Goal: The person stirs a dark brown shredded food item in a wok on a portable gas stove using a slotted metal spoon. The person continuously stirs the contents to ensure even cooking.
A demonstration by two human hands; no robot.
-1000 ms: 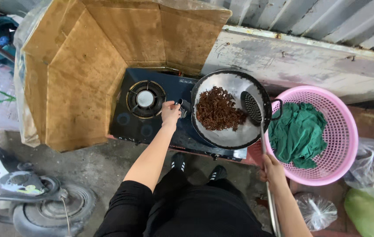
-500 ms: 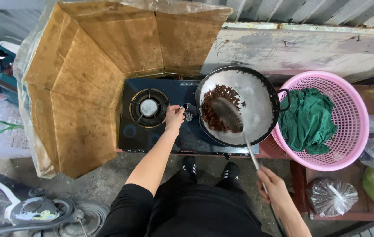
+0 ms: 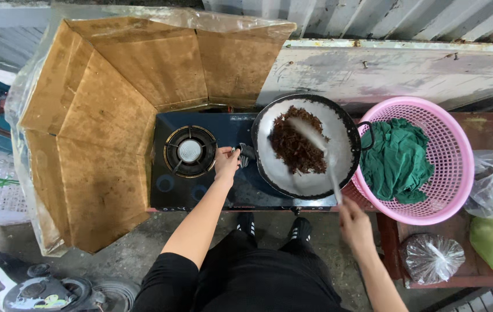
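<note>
Two hands are busy at a black stove (image 3: pixel 200 185). The left hand (image 3: pixel 226 162) grips the handle of a round wok (image 3: pixel 307 185) sitting on the stove. The right hand (image 3: pixel 355 222) is closed around a long ladle (image 3: pixel 321 150), blurred, over the brown bits (image 3: pixel 295 144) inside the wok. A pink basket (image 3: pixel 449 173) with green cloth (image 3: pixel 397 162) sits just beside the wok.

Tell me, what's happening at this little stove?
A person stands at a black two-burner gas stove with a cardboard windshield around its left side. The left hand grips the handle of a wok on the right burner. The right hand holds a long skimmer, blurred with motion, in the dark brown pieces in the wok. A pink basket holding a green cloth sits beside it.
</note>
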